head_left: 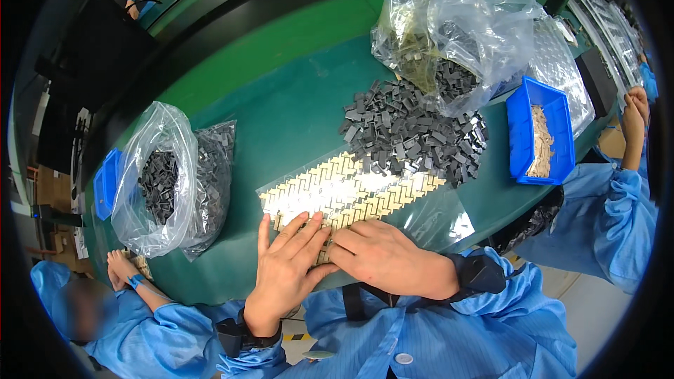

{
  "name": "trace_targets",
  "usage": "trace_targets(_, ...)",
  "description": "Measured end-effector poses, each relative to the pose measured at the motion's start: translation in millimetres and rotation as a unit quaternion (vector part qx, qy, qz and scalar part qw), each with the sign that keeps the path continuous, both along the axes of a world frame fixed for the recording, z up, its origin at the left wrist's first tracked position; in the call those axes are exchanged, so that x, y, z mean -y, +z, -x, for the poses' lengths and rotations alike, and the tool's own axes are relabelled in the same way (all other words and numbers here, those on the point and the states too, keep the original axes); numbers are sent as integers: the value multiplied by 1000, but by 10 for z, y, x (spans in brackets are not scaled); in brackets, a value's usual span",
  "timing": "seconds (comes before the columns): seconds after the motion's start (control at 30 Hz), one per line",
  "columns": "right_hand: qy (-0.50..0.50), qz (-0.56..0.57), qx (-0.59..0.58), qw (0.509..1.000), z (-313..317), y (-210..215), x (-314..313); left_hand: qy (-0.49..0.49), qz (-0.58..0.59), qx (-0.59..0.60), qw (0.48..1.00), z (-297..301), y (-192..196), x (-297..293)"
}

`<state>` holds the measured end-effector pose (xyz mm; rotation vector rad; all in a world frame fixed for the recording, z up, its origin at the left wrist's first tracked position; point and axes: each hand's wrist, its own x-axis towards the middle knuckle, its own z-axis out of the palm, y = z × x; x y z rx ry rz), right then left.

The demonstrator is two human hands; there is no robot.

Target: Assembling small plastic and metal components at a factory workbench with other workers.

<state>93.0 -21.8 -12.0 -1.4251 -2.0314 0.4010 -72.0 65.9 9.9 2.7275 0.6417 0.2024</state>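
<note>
Green worktable (295,109) carries bags, loose dark parts (411,130) and a cream sheet (351,186) under both flat, touching hands (337,256).

One view only: a wide fisheye camera worn on the person's head, looking steeply down and forward from close above the left hand (284,267) and right hand (390,256). Both forearms enter from the lower edge. The green worktable (281,105) extends beyond the hands toward the upper frame. Straight edges curve near the rim, and dark corners vignette the picture.
</note>
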Motion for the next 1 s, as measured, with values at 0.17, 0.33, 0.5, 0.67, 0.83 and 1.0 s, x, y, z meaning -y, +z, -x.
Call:
trace_targets(0.17,-8,-21,23,999,15,4,39,0,17,8,1000,-11,-3,-6)
trace_targets(0.33,-13,-69,92,993,60,16,58,8,15,1,1000,7,17,11)
trace_targets(0.5,-23,-69,98,993,77,16,74,7,19,5,1000,2,2,7)
trace_targets(0.67,-47,-59,56,996,54,17,90,15,54,3,998,-23,42,21)
trace_targets(0.83,-133,-151,-127,971,-234,133,151,30,82,22,996,-79,79,28)
trace_targets(1.0,-98,-225,-142,959,-317,189,247,18,257,180,950,-179,190,171)
